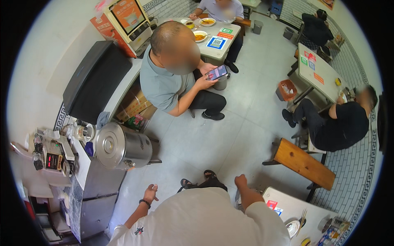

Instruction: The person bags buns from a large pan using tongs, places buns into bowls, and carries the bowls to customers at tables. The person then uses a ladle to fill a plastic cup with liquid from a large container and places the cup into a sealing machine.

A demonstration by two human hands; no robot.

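My left hand [150, 194], with a dark beaded bracelet at the wrist, hangs in the air over the floor, fingers apart, holding nothing visible. Beside it stands a metal counter [101, 184], and beyond that a large lidded stainless-steel urn [135, 149] with a tap low on its side. My right hand [241, 180] is held low above the floor, its fingers curled; whether anything is in it cannot be told. Right of that arm is a table [295, 200] bearing a plate [293, 228], chopsticks [301, 222], a metal canister [325, 224] and cards with printed codes.
A seated person [172, 77] in a grey-green shirt holds a phone [217, 72] ahead. Another in black [341, 126] sits at the right table [323, 66]. A wooden bench [304, 163] stands at right, an orange-lined bin [287, 89] beyond. More people sit farther back.
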